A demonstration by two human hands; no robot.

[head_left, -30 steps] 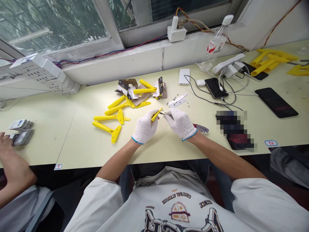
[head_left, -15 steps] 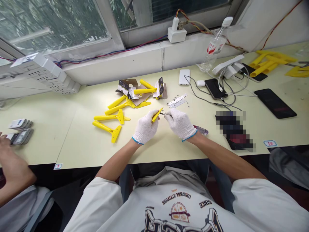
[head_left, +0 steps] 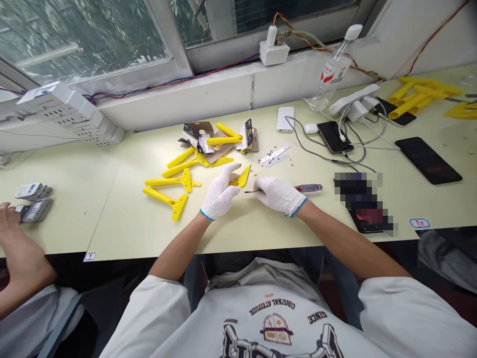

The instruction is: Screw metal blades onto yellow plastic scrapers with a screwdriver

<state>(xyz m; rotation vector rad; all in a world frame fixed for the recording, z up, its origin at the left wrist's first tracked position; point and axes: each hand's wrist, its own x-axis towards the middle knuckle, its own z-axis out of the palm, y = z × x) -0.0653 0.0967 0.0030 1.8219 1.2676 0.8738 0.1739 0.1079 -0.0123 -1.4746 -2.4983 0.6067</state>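
Note:
My left hand [head_left: 219,193], in a white knitted glove, holds a yellow scraper [head_left: 243,177] by its inner end. Only the wedge-shaped head shows; the rest is hidden behind the glove. My right hand [head_left: 278,195], also gloved, grips a screwdriver [head_left: 308,188] by its shaft, the tip pointing left toward my left hand and the red-and-clear handle sticking out to the right. Tip and scraper are apart. Just beyond my hands lie thin metal blades [head_left: 275,156] with small screws scattered about. Several other yellow scrapers [head_left: 168,200] lie on the table to the left.
Opened card packaging [head_left: 199,135] lies behind the scrapers. On the right are phones [head_left: 428,160], a white power bank [head_left: 285,119], cables, a power strip [head_left: 354,98], a plastic bottle [head_left: 331,74] and yellow tubes [head_left: 417,98]. Another person's hand [head_left: 9,219] is at far left.
My hands have moved apart, the right one slightly down. The screwdriver, whose handle lay mostly behind my right wrist, now shows in that hand. The scraper head has turned its broad face upward.

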